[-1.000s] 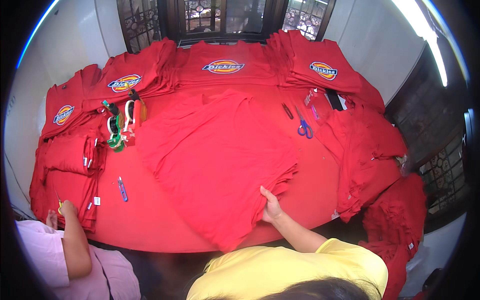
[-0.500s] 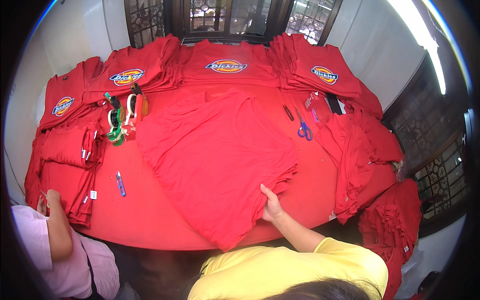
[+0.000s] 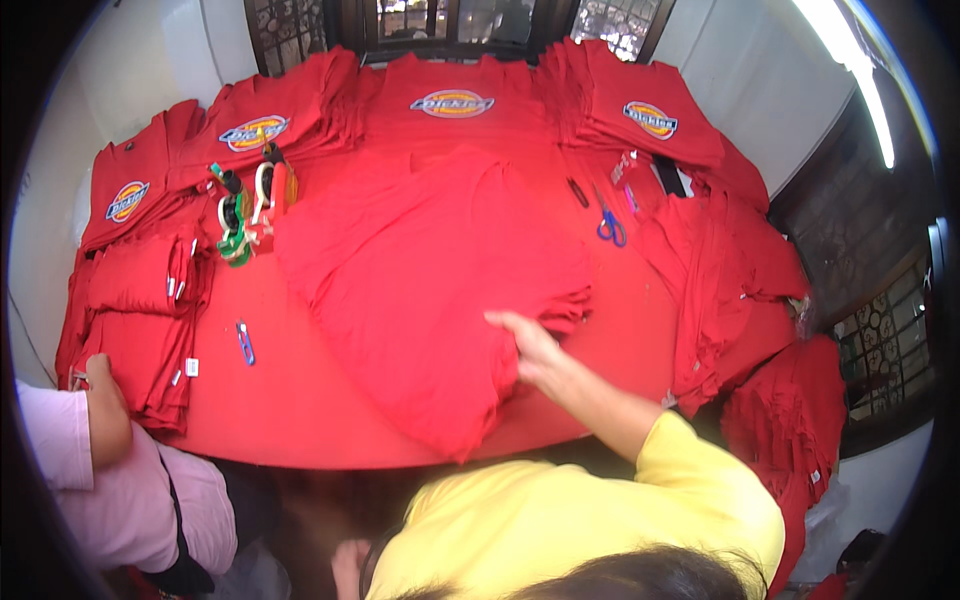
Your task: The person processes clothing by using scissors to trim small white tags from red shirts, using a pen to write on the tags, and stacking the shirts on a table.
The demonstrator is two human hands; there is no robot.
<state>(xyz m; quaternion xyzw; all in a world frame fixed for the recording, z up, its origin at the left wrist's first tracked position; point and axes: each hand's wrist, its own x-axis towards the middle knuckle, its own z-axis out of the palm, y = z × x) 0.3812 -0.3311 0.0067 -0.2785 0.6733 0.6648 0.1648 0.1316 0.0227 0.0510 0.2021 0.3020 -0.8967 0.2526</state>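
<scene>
A spread pile of red shirts lies across the middle of the table, several layers showing at its right edge. My right hand grips the pile's near right edge, thumb over the top cloth and the other fingers mostly hidden by fabric. The cloth is bunched around that hand. At the lower edge, beside my yellow shirt, part of my left hand shows, low and away from the table. It is too blurred and cut off to read its fingers.
Blue-handled scissors, blue thread snips and tape dispensers lie on the red-covered table. Stacks of red shirts line the back and sides. At left, a co-worker in pink reaches to a folded stack.
My right hand has moved a little left and farther in over the pile, bunching its near right edge. My left hand has come into view low down. The whole view has shifted slightly.
</scene>
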